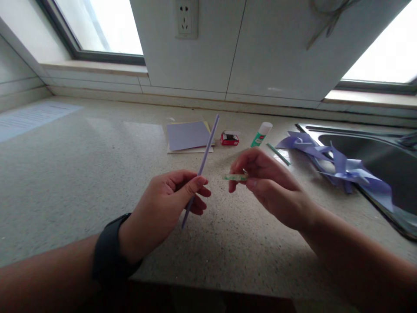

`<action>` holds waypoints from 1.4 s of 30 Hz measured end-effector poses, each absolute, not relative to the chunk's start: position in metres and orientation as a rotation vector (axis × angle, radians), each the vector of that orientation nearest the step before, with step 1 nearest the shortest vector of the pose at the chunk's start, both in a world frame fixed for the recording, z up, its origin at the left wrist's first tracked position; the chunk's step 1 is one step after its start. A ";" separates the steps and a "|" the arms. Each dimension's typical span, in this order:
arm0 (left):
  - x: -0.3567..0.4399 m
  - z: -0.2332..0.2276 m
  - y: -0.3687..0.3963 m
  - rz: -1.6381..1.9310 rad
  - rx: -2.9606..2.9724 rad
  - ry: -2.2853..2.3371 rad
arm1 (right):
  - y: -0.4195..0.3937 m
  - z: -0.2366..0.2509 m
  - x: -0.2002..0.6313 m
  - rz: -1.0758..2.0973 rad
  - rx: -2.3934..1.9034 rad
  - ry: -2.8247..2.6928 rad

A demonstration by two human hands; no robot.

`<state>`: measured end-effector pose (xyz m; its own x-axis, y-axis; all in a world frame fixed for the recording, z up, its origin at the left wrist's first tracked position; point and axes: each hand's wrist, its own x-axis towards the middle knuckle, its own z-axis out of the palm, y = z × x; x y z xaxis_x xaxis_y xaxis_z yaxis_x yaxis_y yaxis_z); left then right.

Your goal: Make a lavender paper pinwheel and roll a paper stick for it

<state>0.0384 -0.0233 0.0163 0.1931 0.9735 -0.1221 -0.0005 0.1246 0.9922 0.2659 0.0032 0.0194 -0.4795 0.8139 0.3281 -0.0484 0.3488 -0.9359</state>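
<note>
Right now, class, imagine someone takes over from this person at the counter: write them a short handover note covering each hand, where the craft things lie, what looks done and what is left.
Left hand: pinches a lilac paper stick, held slanting above the counter.
Right hand: grips a small green-and-clear piece, its end pointing toward the stick but not touching it.
On the counter: paper sheets, a red box, a glue stick, a green stick.
Done: lilac pinwheels lie at the sink edge.
Left: stick and small piece are not yet joined.
</note>
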 end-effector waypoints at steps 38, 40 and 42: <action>0.045 0.021 -0.031 0.969 1.228 1.055 | 0.000 0.011 0.245 1.283 -0.684 -1.557; 0.046 0.022 -0.032 0.973 1.209 1.053 | 0.002 0.009 0.242 1.340 -0.647 -1.501; 0.047 0.023 -0.032 0.974 1.189 1.055 | 0.003 0.009 0.241 1.371 -0.633 -1.454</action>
